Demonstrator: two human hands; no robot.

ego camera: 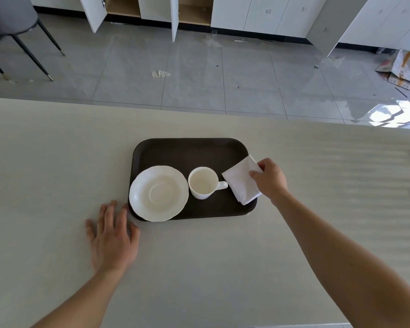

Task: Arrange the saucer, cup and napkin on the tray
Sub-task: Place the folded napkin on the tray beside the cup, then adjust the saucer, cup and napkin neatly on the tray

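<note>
here the right hand [269,179] has its grip pinched on the right edge of the folded white napkin [241,182], which lies on the right end of the dark tray [189,150]; the cup [203,183] stands just left of it, handle toward the napkin; the saucer [158,193] sits at the tray's left; the left hand [113,237] rests flat, fingers spread and holding nothing, on the tabletop [57,150] beside the tray's near left corner

Saucer [158,193], cup [203,183] on tray [189,150]; right hand [270,179] pinching napkin [240,183]; left hand [113,235] flat on table [57,150].
</note>
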